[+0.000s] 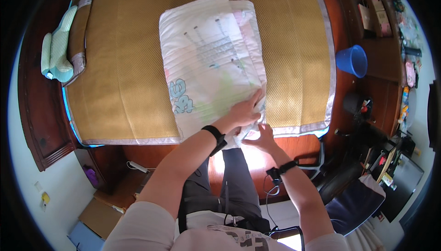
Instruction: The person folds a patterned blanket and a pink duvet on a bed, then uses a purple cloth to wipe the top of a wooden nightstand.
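A folded white quilt [202,44] with pale green, blue and pink printed patterns lies on the bed, its near end hanging slightly over the front edge. At its near right corner my left hand [245,112] grips the bunched edge, fingers curled over the fabric. Just nearer to me, my right hand [263,140] holds the lower corner, with the cloth between thumb and fingers. Some fingertips are hidden in the folds. Each wrist has a black band.
Under the quilt, a tan woven mat [128,67] with a grey border covers the bed. A pale green pillow [59,49] lies at the left. To the right are a blue bin [352,61], a wooden shelf unit and a dark chair [353,203]. A cable hangs near my right forearm.
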The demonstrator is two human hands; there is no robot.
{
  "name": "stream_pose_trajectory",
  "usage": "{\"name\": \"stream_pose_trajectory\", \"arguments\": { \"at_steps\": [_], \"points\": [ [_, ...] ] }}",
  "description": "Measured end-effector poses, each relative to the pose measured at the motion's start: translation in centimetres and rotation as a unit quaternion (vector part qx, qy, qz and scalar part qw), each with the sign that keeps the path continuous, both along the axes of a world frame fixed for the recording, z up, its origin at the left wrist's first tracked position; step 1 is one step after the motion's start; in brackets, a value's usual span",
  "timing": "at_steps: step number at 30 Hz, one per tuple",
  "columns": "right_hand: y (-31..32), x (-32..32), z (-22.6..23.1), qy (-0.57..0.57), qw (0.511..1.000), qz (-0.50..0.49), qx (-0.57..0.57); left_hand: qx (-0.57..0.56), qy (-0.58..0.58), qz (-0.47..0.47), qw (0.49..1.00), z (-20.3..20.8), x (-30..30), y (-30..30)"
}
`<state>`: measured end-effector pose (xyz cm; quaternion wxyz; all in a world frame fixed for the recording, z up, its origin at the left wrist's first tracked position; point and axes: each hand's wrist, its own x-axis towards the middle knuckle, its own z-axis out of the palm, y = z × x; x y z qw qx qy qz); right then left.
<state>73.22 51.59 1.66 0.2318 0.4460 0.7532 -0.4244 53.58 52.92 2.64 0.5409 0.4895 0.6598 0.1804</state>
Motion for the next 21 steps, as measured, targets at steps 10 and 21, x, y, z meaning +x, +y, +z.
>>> {"name": "stream_pose_trajectory", "arguments": {
  "at_steps": [10,21],
  "points": [
    [-7.1,4.1,-6.7,0.107,0.944,-0.238,-0.205,-0.011,-0.217,0.007,0.976,1.5,0.7,-3.9],
    [5.8,8.4,-9.9,0.044,0.971,-0.183,0.150,0.206,0.349,0.326,0.854,-0.4,-8.4,-5.0]
  ]
}}
